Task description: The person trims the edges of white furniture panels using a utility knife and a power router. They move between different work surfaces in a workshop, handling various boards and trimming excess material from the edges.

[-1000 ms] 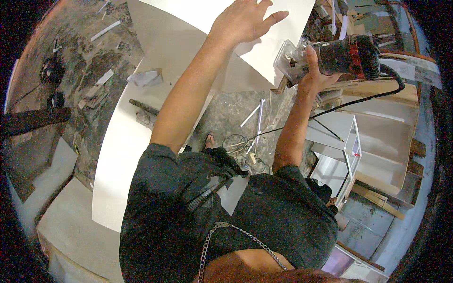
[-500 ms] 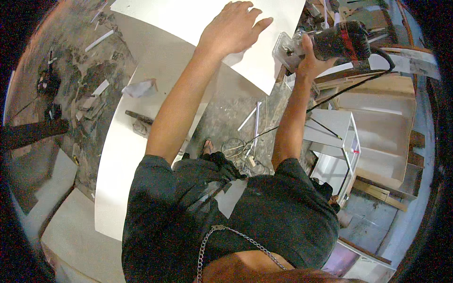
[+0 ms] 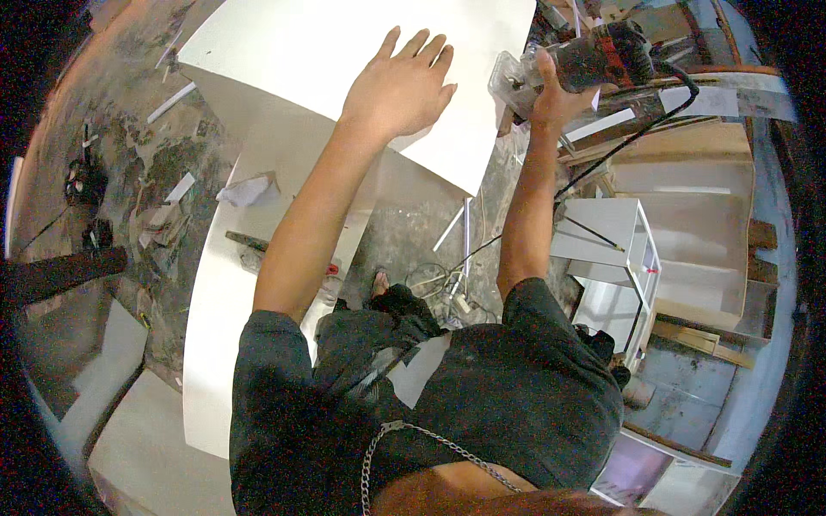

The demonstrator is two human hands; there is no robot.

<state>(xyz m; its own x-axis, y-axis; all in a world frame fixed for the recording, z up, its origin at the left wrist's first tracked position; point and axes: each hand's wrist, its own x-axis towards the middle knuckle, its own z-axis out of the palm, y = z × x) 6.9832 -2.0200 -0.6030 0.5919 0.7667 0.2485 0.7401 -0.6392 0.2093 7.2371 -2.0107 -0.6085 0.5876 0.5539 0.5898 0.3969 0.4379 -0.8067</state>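
Note:
A white panel (image 3: 284, 47) lies across the top of the view, its near corner pointing toward me. My left hand (image 3: 397, 93) rests flat on it with the fingers spread, holding nothing. At the panel's right edge my right hand (image 3: 561, 101) is wrapped around a trim router (image 3: 594, 58) with a dark body and a clear plastic base (image 3: 514, 83). The router lies tilted sideways, its base toward the panel edge. Its bit and whether the base touches the edge I cannot make out. A black cord (image 3: 684, 96) runs from its rear end down past my right forearm.
Another white panel (image 3: 206, 344) stands at my left, with a crumpled white cloth (image 3: 248, 191) and a dark flat tool (image 3: 246, 241) on it. Offcuts and cables (image 3: 434, 279) litter the floor. White cabinet frames (image 3: 602, 228) and an open wooden carcass (image 3: 688, 224) stand right.
My left hand has shifted slightly down, its fingers now more spread. The white panel sits lower and further left in view. The router stays in my right hand near the panel's edge.

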